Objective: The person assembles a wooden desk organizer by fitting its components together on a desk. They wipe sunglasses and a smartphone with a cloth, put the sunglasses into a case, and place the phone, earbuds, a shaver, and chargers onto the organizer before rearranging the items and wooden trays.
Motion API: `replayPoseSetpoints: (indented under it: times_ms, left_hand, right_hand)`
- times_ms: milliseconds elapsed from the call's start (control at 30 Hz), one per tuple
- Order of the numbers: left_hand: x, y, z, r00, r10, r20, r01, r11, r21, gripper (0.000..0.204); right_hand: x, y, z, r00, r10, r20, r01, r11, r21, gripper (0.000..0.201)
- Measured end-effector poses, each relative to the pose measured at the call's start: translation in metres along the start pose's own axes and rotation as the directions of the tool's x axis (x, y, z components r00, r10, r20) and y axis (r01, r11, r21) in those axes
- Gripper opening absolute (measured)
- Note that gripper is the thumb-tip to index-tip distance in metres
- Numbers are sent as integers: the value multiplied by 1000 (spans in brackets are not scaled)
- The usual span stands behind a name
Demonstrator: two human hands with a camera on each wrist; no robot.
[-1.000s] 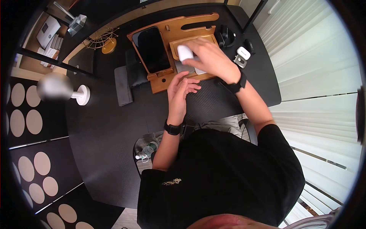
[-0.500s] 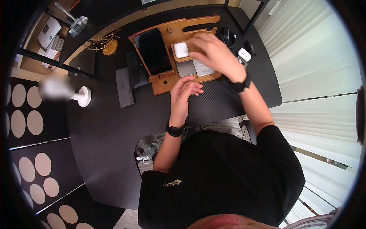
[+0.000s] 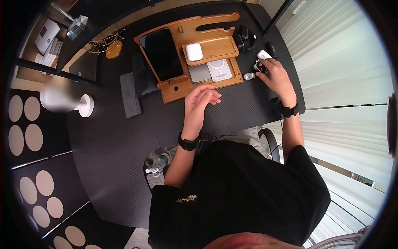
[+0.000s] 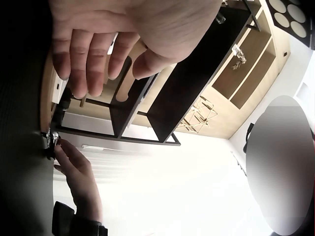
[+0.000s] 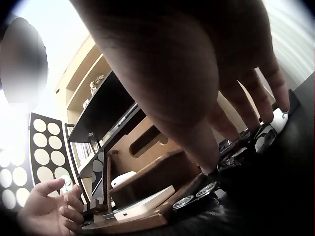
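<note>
Your left hand [image 3: 198, 106] is loosely open; whether your right hand [image 3: 281, 83] pinches that small shiny object [image 3: 257, 66], I can't tell. Careful, crowded fingertips could knock the white case [image 3: 262, 54] just beyond!

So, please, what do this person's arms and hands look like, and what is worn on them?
Both the left hand and the right hand are without gloves. Each wrist wears a black strap with a dark unit attached. The black shirt sleeves are short, ending above the elbows.

Office-like room, black desk [image 3: 116, 166], shelves [image 4: 243, 66], blinds [image 3: 340, 62]
</note>
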State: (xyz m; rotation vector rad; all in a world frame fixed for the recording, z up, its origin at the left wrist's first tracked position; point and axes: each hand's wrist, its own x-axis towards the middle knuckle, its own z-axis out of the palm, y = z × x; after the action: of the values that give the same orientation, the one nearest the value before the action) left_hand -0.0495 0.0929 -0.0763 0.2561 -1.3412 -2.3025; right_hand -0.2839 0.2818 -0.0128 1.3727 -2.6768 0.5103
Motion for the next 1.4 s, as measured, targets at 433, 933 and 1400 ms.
replayPoseSetpoints:
  times_ms: [433, 933, 1400]
  left_hand:
    - [2, -3, -1, 1000, 9, 23, -9, 1000, 3, 22]
    - [1, -1, 2, 978, -46, 205, 25, 994, 103, 44]
    - [2, -1, -1, 992, -99, 79, 112, 977, -183, 47]
  right_hand:
    - [18, -3, 5, 992, 105, 72, -97, 990, -105, 45]
    - [26, -60, -33, 979, -197, 59, 154, 891, 428, 46]
    - [1, -133, -7, 970, -235, -55, 220, 767, 603, 44]
